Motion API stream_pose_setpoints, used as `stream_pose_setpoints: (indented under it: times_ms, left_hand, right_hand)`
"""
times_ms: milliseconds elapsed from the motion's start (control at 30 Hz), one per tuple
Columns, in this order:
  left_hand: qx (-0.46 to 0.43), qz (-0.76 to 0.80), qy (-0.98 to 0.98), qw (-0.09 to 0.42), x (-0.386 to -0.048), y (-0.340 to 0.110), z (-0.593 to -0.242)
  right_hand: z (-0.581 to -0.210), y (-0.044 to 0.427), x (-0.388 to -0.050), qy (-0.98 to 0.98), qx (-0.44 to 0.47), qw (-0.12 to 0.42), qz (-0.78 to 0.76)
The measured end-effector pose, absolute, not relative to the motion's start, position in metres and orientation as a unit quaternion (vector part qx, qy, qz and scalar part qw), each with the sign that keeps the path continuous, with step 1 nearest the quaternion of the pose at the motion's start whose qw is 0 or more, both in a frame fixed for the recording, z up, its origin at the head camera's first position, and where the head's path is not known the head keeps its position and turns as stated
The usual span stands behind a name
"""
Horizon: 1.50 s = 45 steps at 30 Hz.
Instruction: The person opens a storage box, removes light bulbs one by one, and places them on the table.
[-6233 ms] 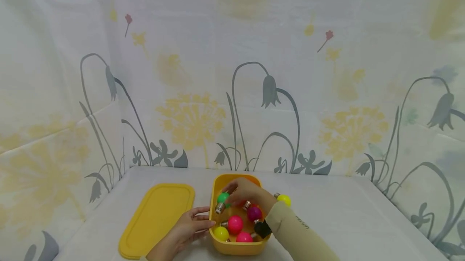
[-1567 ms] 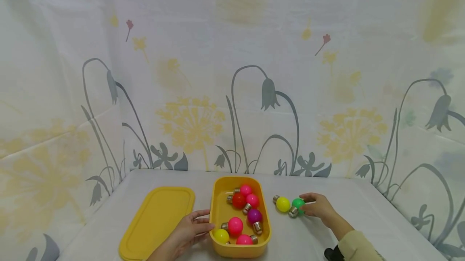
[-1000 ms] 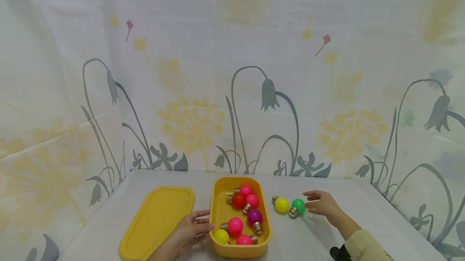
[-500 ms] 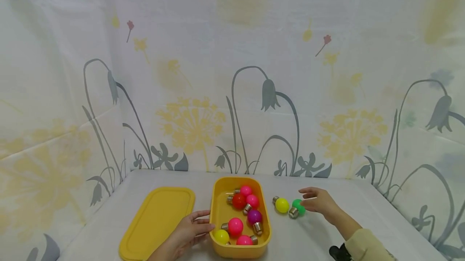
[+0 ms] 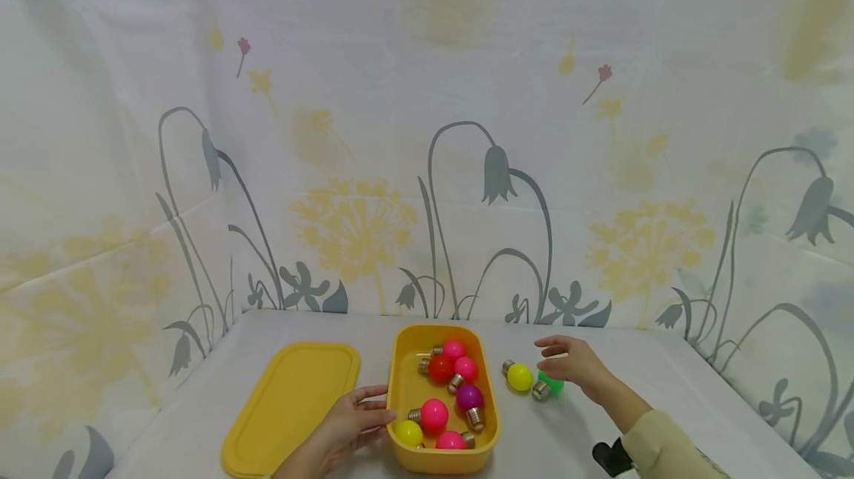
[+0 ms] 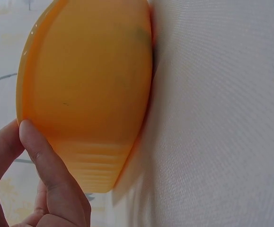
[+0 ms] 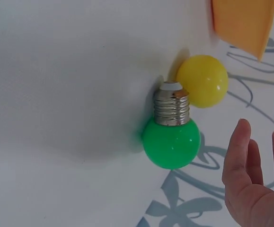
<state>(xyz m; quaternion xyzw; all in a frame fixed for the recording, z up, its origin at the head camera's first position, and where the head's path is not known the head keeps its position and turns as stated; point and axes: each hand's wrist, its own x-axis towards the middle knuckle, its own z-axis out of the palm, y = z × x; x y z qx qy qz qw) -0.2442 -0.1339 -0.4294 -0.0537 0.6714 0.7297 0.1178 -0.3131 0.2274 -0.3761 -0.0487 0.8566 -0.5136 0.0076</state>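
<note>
Floral backdrop (image 5: 373, 78), white tabletop (image 5: 540, 449), yellow box (image 5: 443, 462) holding bulbs (image 5: 434, 415)

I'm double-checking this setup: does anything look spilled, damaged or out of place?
Nothing looks spilled or visibly damaged. A yellow bulb and a green bulb lie on the table outside the yellow container, apart from the bulbs inside; side by side, they look set there, not dropped.

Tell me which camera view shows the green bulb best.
The right wrist view: there the green bulb appears large, whole and uncovered. The head view shows it small, partly behind the right hand. The left wrist view shows the box, but not this bulb.
</note>
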Motion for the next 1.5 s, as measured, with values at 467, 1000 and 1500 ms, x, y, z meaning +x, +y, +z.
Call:
stream_pose_setpoints:
  times_ms: [467, 1000, 1500]
  left_hand:
    - [-0.060, 0.729, 0.671, 0.119, -0.245, -0.132, -0.429]
    - [-0.061, 0.730, 0.670, 0.115, -0.243, -0.131, -0.427]
    - [-0.064, 0.731, 0.670, 0.117, -0.243, -0.131, -0.428]
  right_hand:
    - [-0.373, 0.205, -0.320, 0.856, -0.047, 0.009, -0.514]
    - [-0.368, 0.174, -0.322, 0.850, -0.057, 0.017, -0.523]
    - [-0.352, 0.144, -0.328, 0.833, -0.076, 0.030, -0.547]
